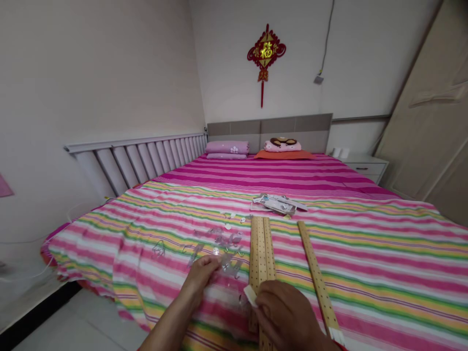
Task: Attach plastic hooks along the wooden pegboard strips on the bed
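Left hand (199,275) pinched on clear plastic hook (227,265); right hand (283,312) clamped on white tab (250,295), beside perforated wooden strips (262,253) on bed (383,263).

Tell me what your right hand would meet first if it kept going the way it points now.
Your right hand points up and to the left, so the first thing in line looks like the perforated wooden strips, right by the small white piece it holds. Depth is unclear, so it may pass just above them.
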A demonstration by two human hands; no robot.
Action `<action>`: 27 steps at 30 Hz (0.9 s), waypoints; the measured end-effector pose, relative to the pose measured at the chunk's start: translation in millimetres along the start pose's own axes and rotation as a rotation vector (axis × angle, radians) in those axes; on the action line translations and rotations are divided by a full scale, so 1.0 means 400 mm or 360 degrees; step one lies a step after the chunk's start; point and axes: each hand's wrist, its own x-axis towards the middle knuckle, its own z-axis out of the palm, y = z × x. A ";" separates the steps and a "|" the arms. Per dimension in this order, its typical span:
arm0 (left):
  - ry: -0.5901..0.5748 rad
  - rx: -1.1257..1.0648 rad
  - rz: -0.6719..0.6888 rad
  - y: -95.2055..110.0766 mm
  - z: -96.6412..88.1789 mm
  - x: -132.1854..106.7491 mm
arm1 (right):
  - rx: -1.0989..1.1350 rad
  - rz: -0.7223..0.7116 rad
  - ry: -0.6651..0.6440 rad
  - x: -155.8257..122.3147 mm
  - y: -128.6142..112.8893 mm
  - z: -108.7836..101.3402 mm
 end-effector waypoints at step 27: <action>0.0201 0.1512 0.1152 -0.140 -0.055 0.069 | 0.0430 0.1337 0.0358 -0.145 0.006 -0.164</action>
